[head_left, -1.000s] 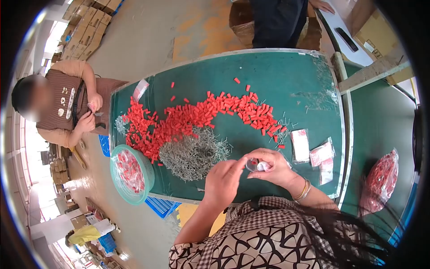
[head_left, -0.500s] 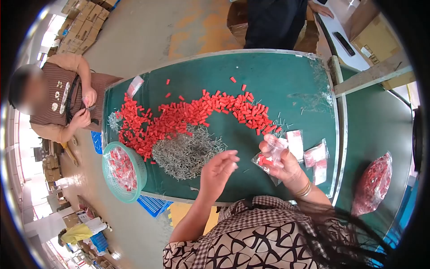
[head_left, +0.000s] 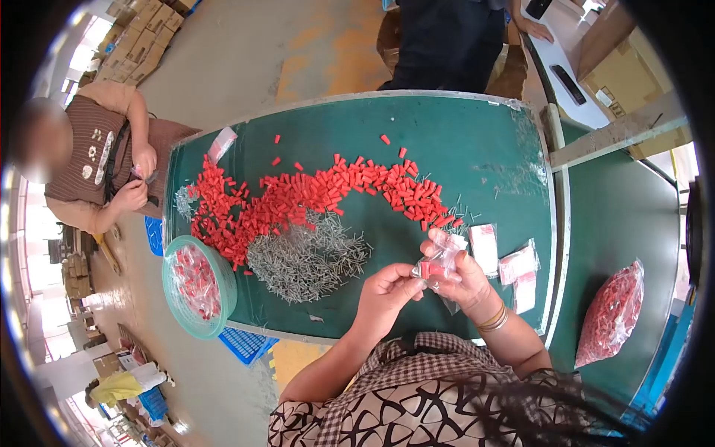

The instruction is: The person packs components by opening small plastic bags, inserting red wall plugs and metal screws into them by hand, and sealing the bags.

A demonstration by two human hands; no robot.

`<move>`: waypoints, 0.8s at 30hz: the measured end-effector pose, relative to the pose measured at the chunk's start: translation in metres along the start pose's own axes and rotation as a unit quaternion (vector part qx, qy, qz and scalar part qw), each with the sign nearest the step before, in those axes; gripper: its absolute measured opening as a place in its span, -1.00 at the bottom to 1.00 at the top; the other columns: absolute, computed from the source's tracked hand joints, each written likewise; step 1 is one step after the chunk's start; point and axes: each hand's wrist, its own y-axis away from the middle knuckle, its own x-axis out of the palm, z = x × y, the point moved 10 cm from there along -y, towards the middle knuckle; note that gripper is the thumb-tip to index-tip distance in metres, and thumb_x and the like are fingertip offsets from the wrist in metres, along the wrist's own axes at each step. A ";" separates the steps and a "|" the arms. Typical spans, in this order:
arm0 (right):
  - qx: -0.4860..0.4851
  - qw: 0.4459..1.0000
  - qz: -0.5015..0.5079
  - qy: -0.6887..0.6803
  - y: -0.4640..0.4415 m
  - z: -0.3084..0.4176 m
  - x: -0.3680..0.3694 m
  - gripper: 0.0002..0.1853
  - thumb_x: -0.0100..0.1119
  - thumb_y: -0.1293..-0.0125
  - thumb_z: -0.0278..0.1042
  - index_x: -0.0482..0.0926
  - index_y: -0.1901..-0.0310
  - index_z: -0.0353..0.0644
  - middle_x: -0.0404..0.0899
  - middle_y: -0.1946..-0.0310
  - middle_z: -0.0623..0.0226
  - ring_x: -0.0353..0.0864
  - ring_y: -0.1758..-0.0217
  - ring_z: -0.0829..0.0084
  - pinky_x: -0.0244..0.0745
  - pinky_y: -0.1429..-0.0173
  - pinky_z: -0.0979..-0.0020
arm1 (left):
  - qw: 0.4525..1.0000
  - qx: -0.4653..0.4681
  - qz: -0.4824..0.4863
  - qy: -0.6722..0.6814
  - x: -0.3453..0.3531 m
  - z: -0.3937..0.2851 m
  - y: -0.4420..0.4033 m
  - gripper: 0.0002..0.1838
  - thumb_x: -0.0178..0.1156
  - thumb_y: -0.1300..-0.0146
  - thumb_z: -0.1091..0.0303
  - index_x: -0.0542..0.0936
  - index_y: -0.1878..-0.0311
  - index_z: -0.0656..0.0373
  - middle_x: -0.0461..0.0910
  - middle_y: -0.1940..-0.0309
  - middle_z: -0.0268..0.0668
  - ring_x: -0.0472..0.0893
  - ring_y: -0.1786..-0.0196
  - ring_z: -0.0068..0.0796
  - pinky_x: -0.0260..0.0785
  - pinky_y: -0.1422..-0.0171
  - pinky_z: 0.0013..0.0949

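Observation:
My right hand (head_left: pixel 471 283) is closed around a small clear plastic bag (head_left: pixel 441 267) with red plugs inside. At the bag's left edge, the thumb and fingers of my left hand (head_left: pixel 383 299) are pinched together on it. A curved band of red plastic plugs (head_left: pixel 313 190) spreads over the green table (head_left: pixel 417 313) beyond my hands. Left of my left hand lies a heap of grey metal screws (head_left: pixel 309 257). Packs of empty-looking small bags (head_left: pixel 484 248) lie just right of my right hand, with more bags (head_left: pixel 519 264) beside them.
A green basket (head_left: pixel 229 290) with filled bags stands at the table's left corner. On the right-hand surface rests a large bag of red plugs (head_left: pixel 611 313). A co-worker (head_left: pixel 97 156) sits at the left end; another person (head_left: pixel 447 48) stands across the table.
My left hand has moved right and its fingers have closed at the small bag's edge. My right hand still holds the bag, slightly farther left. The view has shifted a little.

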 end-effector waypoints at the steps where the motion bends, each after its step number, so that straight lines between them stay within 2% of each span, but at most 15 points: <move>1: 0.001 1.000 -0.005 -0.001 0.000 -0.001 -0.001 -0.31 0.44 -0.17 -0.11 0.36 -0.27 -0.14 0.55 -0.03 0.24 0.64 0.17 0.43 0.45 0.50 0.60 | 1.000 0.009 0.001 -0.004 0.000 -0.002 0.001 -0.86 0.20 -0.33 0.53 0.60 0.06 0.28 0.62 0.25 -0.31 0.57 0.25 -0.54 0.45 0.10 -0.45; 7: 0.010 1.000 -0.015 -0.009 0.001 -0.004 -0.006 -0.32 0.43 -0.18 -0.13 0.36 -0.28 -0.14 0.56 -0.03 0.23 0.64 0.17 0.43 0.44 0.50 0.59 | 1.000 0.013 0.001 0.002 -0.003 -0.001 0.003 -0.84 0.20 -0.32 0.55 0.59 0.05 0.29 0.62 0.25 -0.31 0.57 0.26 -0.55 0.46 0.11 -0.46; 10: 0.007 1.000 -0.015 -0.001 0.001 -0.004 -0.007 -0.32 0.42 -0.20 -0.13 0.36 -0.29 -0.13 0.56 -0.03 0.24 0.63 0.15 0.42 0.45 0.48 0.58 | 0.999 -0.007 -0.022 -0.041 -0.012 0.002 0.006 -0.83 0.20 -0.32 0.54 0.59 0.03 0.28 0.62 0.26 -0.32 0.57 0.26 -0.56 0.46 0.11 -0.46; 13: 0.006 1.000 -0.013 0.015 0.002 -0.002 -0.007 -0.33 0.40 -0.21 -0.13 0.36 -0.29 -0.13 0.57 -0.03 0.23 0.61 0.14 0.42 0.45 0.46 0.56 | 0.977 -0.025 -0.082 -0.194 -0.050 0.007 0.004 -0.73 0.28 -0.27 0.46 0.58 -0.03 0.24 0.62 0.29 -0.37 0.56 0.29 -0.64 0.45 0.16 -0.52; 14: 0.008 1.000 -0.015 0.025 0.002 -0.001 -0.004 -0.34 0.40 -0.21 -0.13 0.36 -0.30 -0.13 0.57 -0.03 0.23 0.60 0.15 0.43 0.45 0.46 0.55 | 0.907 0.063 -0.121 -0.399 -0.067 -0.006 -0.002 -0.67 0.33 -0.18 0.45 0.59 -0.03 0.17 0.61 0.23 -0.31 0.60 0.25 -0.46 0.47 0.12 -0.41; 15: 0.011 0.999 -0.018 0.035 0.003 0.000 -0.003 -0.34 0.39 -0.22 -0.14 0.36 -0.30 -0.13 0.57 -0.03 0.22 0.60 0.16 0.43 0.45 0.46 0.55 | 0.822 0.115 -0.150 -0.538 -0.077 -0.016 -0.004 -0.67 0.33 -0.15 0.44 0.59 -0.02 0.16 0.59 0.20 -0.28 0.60 0.22 -0.35 0.48 0.10 -0.33; 16: 0.012 0.999 -0.015 0.041 0.003 -0.001 -0.003 -0.34 0.39 -0.21 -0.15 0.36 -0.30 -0.13 0.57 -0.03 0.22 0.59 0.16 0.42 0.45 0.46 0.54 | 0.711 0.165 -0.174 -0.661 -0.081 -0.023 -0.004 -0.66 0.34 -0.13 0.44 0.60 -0.01 0.15 0.56 0.17 -0.25 0.60 0.18 -0.25 0.48 0.08 -0.26; 19: 0.016 0.998 -0.011 0.060 0.002 -0.002 -0.006 -0.34 0.39 -0.20 -0.20 0.36 -0.30 -0.14 0.57 -0.04 0.21 0.58 0.16 0.42 0.46 0.45 0.53 | 0.658 0.152 -0.138 -0.725 -0.100 -0.002 -0.012 -0.70 0.31 -0.15 0.42 0.60 0.02 0.14 0.52 0.13 -0.22 0.58 0.11 -0.15 0.47 0.05 -0.16; 24: 0.009 0.997 0.005 0.079 0.002 -0.002 0.003 -0.37 0.37 -0.20 -0.30 0.37 -0.29 -0.16 0.58 -0.02 0.18 0.56 0.12 0.45 0.53 0.41 0.50 | 0.671 0.184 -0.109 -0.710 -0.106 0.005 -0.012 -0.77 0.26 -0.20 0.43 0.62 0.06 0.15 0.53 0.21 -0.21 0.59 0.17 -0.15 0.48 0.09 -0.17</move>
